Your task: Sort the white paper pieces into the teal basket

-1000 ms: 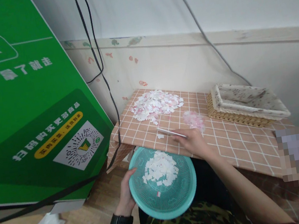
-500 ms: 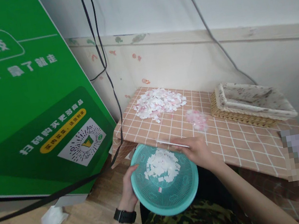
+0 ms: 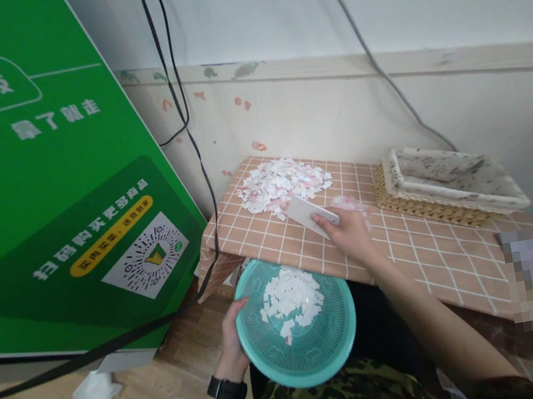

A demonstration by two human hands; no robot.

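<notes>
My left hand (image 3: 233, 334) grips the left rim of a teal plastic colander (image 3: 312, 361), fingers under it and thumb over the edge. White paper scraps (image 3: 294, 293) lie heaped in its bottom. In my right hand (image 3: 349, 230) is a thin white rectangular slab (image 3: 305, 210) with rounded corners, whose exact kind I cannot tell. It is tilted above the table, near the front of a large pile of paper scraps (image 3: 284, 183). A smaller pinkish patch of scraps (image 3: 351, 203) lies partly hidden behind that hand.
A checked cloth covers the table (image 3: 433, 261). On it, to the right, sits a cloth-lined wicker basket (image 3: 446, 181). A green printed panel (image 3: 62, 157) stands at left, with a black cable (image 3: 195, 150) hanging before it. A white bag (image 3: 95, 395) lies on the floor.
My right hand has moved up from above the colander to over the table, turning the white slab from edge-on to face-on. Scraps in the colander have shifted slightly.
</notes>
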